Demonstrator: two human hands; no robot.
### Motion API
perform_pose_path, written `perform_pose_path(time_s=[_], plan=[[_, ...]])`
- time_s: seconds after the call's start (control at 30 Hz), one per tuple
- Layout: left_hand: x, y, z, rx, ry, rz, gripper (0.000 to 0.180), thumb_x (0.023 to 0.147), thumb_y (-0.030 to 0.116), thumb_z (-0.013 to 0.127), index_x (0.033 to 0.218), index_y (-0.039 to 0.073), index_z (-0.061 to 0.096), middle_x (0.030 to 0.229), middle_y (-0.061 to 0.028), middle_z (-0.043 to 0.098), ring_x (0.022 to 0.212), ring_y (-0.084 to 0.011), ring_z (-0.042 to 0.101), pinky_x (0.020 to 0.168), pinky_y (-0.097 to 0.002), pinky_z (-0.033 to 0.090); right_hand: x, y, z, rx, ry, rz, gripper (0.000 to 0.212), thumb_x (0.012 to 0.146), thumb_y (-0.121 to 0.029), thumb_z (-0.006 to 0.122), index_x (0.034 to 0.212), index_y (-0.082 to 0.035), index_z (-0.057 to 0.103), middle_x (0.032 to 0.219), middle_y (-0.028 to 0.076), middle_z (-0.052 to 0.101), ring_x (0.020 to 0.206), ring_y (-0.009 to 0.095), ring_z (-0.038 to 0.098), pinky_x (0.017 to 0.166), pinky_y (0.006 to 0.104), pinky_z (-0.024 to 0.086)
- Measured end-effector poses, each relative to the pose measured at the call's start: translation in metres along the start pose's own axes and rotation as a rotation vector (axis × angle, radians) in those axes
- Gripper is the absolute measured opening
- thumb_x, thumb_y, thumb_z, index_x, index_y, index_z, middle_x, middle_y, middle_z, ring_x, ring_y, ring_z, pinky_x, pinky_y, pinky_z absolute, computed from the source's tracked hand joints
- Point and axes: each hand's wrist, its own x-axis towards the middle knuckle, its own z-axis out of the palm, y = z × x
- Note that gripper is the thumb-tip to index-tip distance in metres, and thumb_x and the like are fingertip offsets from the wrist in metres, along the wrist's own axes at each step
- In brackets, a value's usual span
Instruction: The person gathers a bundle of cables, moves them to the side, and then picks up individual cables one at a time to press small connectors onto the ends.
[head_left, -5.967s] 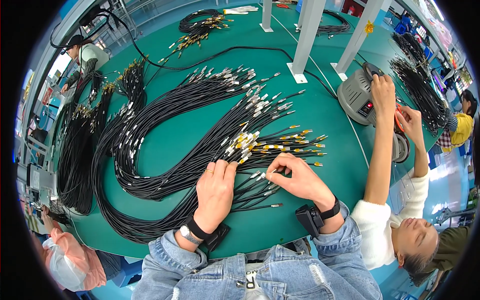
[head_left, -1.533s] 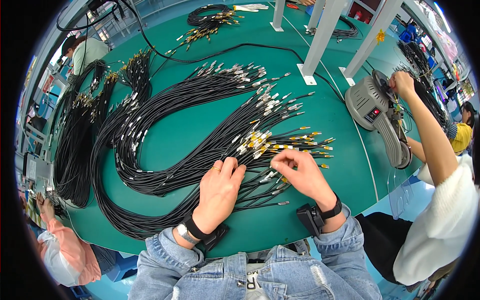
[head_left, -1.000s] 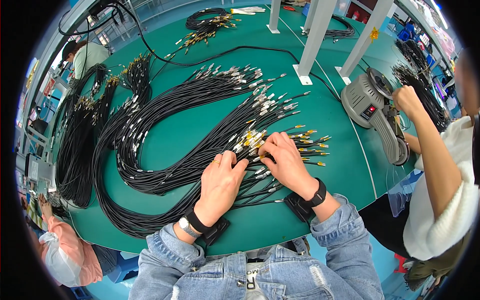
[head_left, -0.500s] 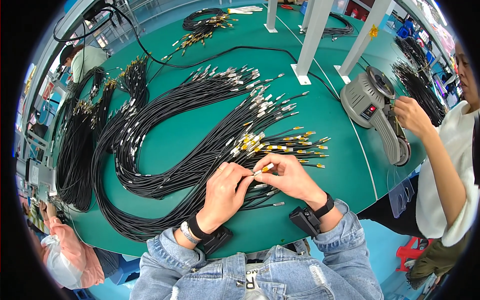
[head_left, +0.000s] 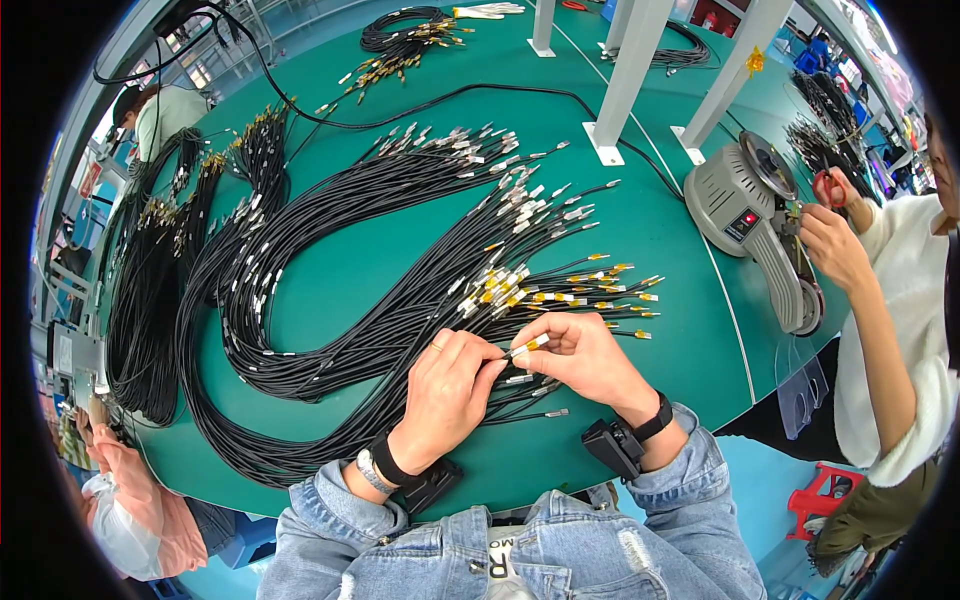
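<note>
Hands meet just my side of the yellow-tagged cable fan (head_left: 560, 290): my left hand (head_left: 450, 385) and right hand (head_left: 585, 355) each keep a narrow grip on one yellow-sleeved cable end (head_left: 528, 347). I'd steady it low over the green tabletop (head_left: 660, 230), clear of the grey dispenser machine (head_left: 745, 215) beyond.

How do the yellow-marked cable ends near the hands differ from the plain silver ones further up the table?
The yellow-tagged cable ends carry yellow bands behind their tips and lie beside the left hand and right hand. The silver cable ends show no yellow and lie farther away, untouched. Both finish black cables on the green table.
</note>
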Motion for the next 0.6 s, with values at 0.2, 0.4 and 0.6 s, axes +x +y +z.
perform_pose_path(time_s=[0.2, 0.4, 0.6], plan=[[-0.0014, 0.0013, 0.0043, -0.181, -0.022, -0.099, 0.017, 0.077, 0.002, 0.070, 0.091, 0.002, 0.061, 0.080, -0.0087, 0.063, 0.066, -0.0252, 0.060, 0.056, -0.0338, 0.048, 0.0008, 0.0051, 0.0006, 0.020, 0.020, -0.054, 0.016, 0.083, -0.005, 0.069, 0.097, 0.000, 0.065, 0.089, 0.002, 0.066, 0.077, 0.005, 0.060, 0.066, 0.0195, 0.049], [-0.0005, 0.0023, 0.0004, -0.193, 0.003, -0.102, 0.013, 0.078, 0.002, 0.070, 0.089, 0.001, 0.063, 0.077, -0.0089, 0.066, 0.062, -0.0241, 0.063, 0.053, -0.0317, 0.049, -0.0005, 0.0045, 0.0013, 0.074, 0.011, -0.035, 0.015, 0.084, -0.005, 0.069, 0.098, 0.000, 0.065, 0.089, 0.003, 0.065, 0.079, 0.007, 0.060, 0.069, 0.0211, 0.049], [-0.0005, 0.0034, -0.0006, -0.261, -0.046, -0.200, 0.011, 0.077, 0.001, 0.070, 0.085, 0.001, 0.064, 0.076, -0.0090, 0.066, 0.064, -0.0237, 0.065, 0.055, -0.0315, 0.050, 0.0000, 0.0087, 0.0007, -0.100, 0.036, -0.170, 0.016, 0.083, -0.005, 0.069, 0.098, 0.001, 0.065, 0.089, 0.003, 0.065, 0.080, 0.008, 0.061, 0.070, 0.0219, 0.049]])
